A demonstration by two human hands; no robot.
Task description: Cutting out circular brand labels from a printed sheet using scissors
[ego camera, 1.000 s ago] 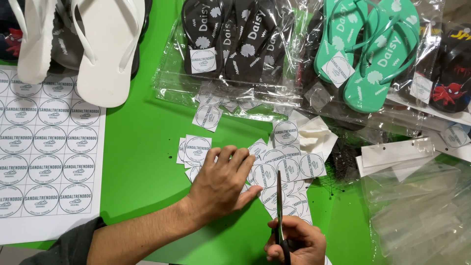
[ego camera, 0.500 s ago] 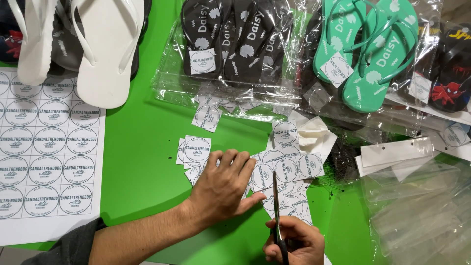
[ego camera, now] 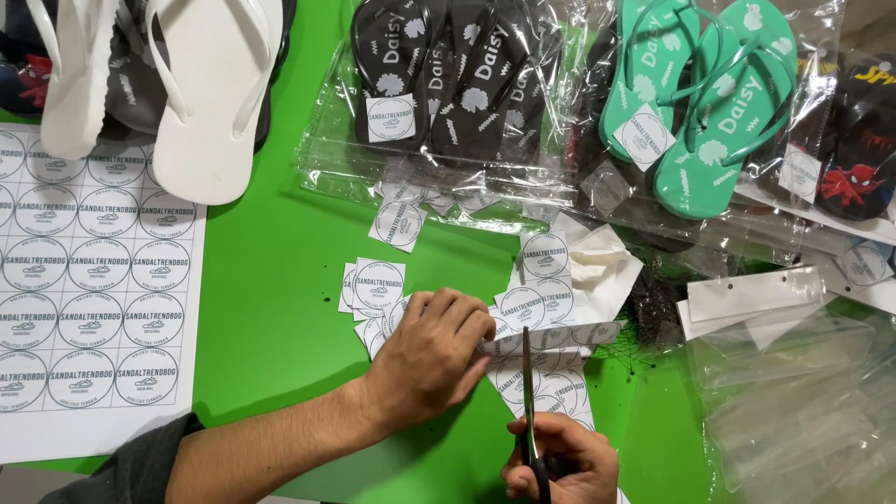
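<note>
Left hand: the left hand [ego camera: 431,357] lies palm down near the front edge of the tabletop [ego camera: 271,280], fingers curled and pressing on the left end of a strip of round labels [ego camera: 546,338].
Right hand: the right hand [ego camera: 560,459] is at the very front edge, closed around the handles of a pair of scissors [ego camera: 528,392].
Scissors: blades point straight away from the person, nearly closed, their tip at the label strip just right of the left hand's fingertips.
Label strip: white paper printed with round stickers, partly folded up off the green tabletop, middle of the front half.
Cut labels: small square cut labels [ego camera: 378,285] lie loose just beyond the left hand; one single label [ego camera: 399,224] sits further back.
Label sheet: a full uncut label sheet [ego camera: 89,299] lies along the left edge.
White sandals: white flip-flops [ego camera: 201,93] at the back left corner, overlapping the sheet's far end.
Black sandals: a bagged black pair [ego camera: 448,75] at the back edge, centre.
Green sandals: a bagged green pair [ego camera: 700,103] at the back, right of the black pair.
Empty bags: clear plastic bags [ego camera: 803,401] piled by the right edge.
</note>
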